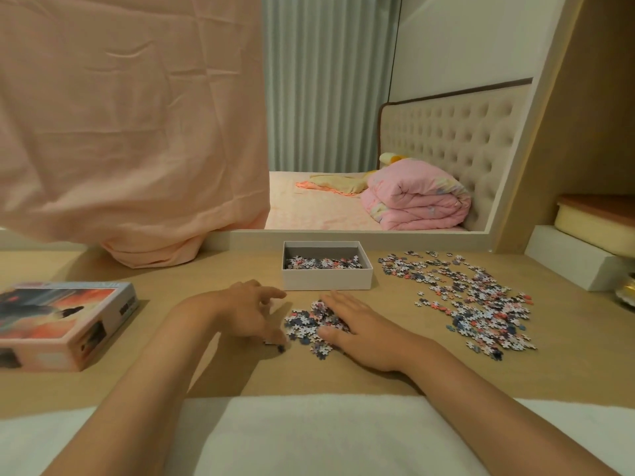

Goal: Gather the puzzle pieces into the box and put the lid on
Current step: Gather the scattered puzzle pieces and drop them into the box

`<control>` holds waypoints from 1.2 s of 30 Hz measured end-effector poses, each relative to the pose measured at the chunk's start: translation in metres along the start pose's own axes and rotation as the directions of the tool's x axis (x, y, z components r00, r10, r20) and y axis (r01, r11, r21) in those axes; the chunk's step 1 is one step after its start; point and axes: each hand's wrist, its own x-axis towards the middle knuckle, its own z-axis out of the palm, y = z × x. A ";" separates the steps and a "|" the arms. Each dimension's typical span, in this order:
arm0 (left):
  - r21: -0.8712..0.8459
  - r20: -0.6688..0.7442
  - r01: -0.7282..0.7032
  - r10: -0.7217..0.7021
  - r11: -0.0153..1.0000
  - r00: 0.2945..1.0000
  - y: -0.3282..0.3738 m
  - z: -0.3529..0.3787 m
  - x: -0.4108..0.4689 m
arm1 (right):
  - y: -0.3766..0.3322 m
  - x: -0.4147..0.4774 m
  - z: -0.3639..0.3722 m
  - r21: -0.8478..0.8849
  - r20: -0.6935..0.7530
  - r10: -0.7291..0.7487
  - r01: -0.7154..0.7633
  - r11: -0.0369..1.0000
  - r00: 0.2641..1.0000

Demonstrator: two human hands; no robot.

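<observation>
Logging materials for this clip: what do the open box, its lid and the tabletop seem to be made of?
Open box: probably matte white cardboard, judging by thin straight walls and grey inside. Lid: likely printed cardboard, picture on top, slight sheen. Tabletop: smooth pale wood or wood-look laminate; cannot tell which.

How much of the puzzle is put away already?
Done: some pieces lie in the open box. In hand: the right hand rests on a small pile before it, the left hand beside. Left: the big scatter at the right, then the lid, lying off to the left.
</observation>
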 end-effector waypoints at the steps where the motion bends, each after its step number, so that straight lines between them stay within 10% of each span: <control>1: -0.026 0.015 0.003 -0.003 1.000 1.000 -0.004 -0.003 -0.002 | 0.000 0.000 -0.001 -0.004 -0.004 -0.005 0.005 1.000 1.000; 17: -0.116 -0.386 -0.215 0.155 0.970 0.909 -0.002 0.024 0.019 | -0.011 0.022 -0.007 -0.096 -0.044 -0.092 0.087 0.992 0.995; 23: 0.152 -0.188 -0.232 0.259 0.961 0.947 0.025 0.044 0.025 | 0.001 0.008 -0.011 -0.241 0.013 0.005 -0.002 0.970 1.000; 36: -0.007 -0.492 -0.419 0.362 0.908 0.792 0.023 0.046 0.032 | -0.003 0.011 -0.016 -0.032 -0.220 0.006 -0.013 0.999 0.975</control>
